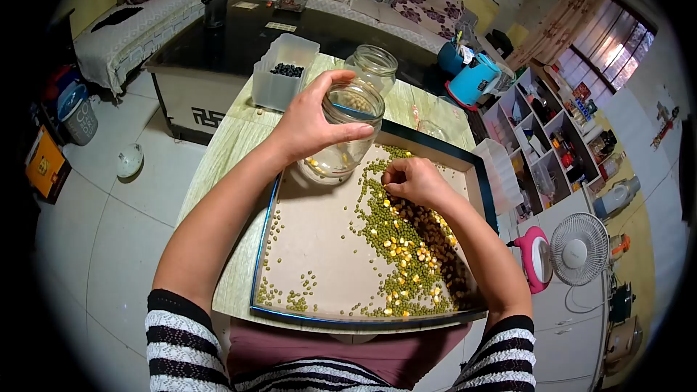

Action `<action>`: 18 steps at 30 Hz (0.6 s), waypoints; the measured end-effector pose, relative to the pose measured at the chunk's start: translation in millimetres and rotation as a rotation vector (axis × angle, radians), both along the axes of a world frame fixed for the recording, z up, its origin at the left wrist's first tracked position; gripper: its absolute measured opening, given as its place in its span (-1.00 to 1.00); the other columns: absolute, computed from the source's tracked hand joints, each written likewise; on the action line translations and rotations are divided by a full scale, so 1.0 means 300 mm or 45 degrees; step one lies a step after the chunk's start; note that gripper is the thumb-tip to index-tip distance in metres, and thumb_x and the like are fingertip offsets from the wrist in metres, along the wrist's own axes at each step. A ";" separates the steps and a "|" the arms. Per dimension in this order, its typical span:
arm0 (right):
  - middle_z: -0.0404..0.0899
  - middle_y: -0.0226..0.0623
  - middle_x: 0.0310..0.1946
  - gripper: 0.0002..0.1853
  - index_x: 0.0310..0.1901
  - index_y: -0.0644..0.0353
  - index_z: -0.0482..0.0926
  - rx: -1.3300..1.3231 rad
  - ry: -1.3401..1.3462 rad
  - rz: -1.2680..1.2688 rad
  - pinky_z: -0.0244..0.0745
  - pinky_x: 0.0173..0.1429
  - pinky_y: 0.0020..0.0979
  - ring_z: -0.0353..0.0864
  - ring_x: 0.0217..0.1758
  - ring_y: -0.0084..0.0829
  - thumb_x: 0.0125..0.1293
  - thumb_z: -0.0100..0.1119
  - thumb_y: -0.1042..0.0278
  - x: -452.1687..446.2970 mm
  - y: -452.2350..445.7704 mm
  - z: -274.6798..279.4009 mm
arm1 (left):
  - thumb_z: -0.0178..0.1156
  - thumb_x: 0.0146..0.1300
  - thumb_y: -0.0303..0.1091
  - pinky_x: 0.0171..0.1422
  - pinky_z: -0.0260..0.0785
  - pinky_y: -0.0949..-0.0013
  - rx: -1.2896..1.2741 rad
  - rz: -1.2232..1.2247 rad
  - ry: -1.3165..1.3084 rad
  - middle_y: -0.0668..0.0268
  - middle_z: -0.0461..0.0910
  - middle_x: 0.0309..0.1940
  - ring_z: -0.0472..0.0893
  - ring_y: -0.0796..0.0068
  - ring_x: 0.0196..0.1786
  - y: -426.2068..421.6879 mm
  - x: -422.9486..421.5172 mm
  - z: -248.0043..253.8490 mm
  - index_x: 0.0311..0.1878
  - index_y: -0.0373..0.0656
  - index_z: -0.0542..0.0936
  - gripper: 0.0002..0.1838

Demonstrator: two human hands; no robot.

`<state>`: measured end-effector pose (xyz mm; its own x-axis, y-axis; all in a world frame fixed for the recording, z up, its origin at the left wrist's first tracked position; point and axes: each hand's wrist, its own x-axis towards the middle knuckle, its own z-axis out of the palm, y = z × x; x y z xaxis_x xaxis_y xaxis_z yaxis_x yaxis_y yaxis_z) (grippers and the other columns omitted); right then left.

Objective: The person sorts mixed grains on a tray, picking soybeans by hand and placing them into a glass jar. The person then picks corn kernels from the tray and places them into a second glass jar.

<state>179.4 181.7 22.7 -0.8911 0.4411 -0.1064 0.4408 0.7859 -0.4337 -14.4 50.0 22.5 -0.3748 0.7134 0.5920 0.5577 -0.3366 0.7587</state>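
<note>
My left hand [312, 117] is wrapped round the neck of a glass jar [337, 163], which is held over the far left part of a shallow box [305, 247]. A few yellow kernels show low in the jar. In the box lie green mung beans [377, 218], mixed with yellow and white corn kernels [396, 250] and, on the right side, brown beans [428, 229] in shadow. My right hand [417, 181] is at the far end of this pile, fingers pinched together. What its fingertips hold, if anything, is hidden.
Behind the jar stand a plastic container [279, 80] of black beans and a second glass jar [374, 65]. A translucent container [497, 174] is right of the box. Farther off are a dark table [247, 40], a blue kettle [472, 80] and a white fan [577, 250].
</note>
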 end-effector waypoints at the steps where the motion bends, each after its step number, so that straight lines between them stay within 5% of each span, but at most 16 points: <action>1: 0.59 -0.31 -0.56 -0.90 -0.42 0.26 0.58 0.037 -0.015 0.002 0.45 -0.33 -0.46 0.55 -0.50 -0.52 -0.01 0.20 0.46 -0.001 -0.011 0.007 | 0.40 -0.23 0.12 0.27 0.19 0.28 -0.002 0.002 0.005 0.08 0.43 0.06 0.42 0.22 0.15 0.000 0.000 0.001 0.15 -0.24 0.34 -0.09; 6: 0.57 -0.32 -0.57 -0.88 -0.41 0.27 0.58 0.077 0.099 0.004 0.43 -0.36 -0.49 0.53 -0.50 -0.56 -0.04 0.16 0.48 0.010 -0.005 -0.002 | 0.43 -0.20 -0.03 0.24 0.23 0.34 0.021 0.018 0.032 0.16 0.43 0.06 0.43 0.33 0.14 0.003 -0.002 -0.004 0.15 -0.21 0.34 -0.17; 13: 0.51 -0.48 -0.50 -0.88 -0.29 0.35 0.57 -0.201 0.792 -0.038 0.29 -0.41 -0.65 0.37 -0.49 -0.72 0.16 0.10 0.53 -0.057 0.036 0.158 | 0.44 -0.20 -0.05 0.25 0.21 0.33 0.002 0.012 0.018 0.17 0.44 0.06 0.42 0.33 0.14 -0.002 0.000 0.000 0.16 -0.20 0.33 -0.16; 18: 0.60 -0.39 -0.46 -0.85 -0.27 0.35 0.57 -0.284 1.002 0.128 0.44 -0.25 -0.63 0.52 -0.37 -0.68 0.14 0.13 0.50 -0.153 -0.040 0.236 | 0.43 -0.19 -0.05 0.28 0.18 0.31 -0.004 -0.007 0.000 0.19 0.43 0.08 0.40 0.35 0.17 0.006 -0.005 -0.010 0.18 -0.16 0.32 -0.16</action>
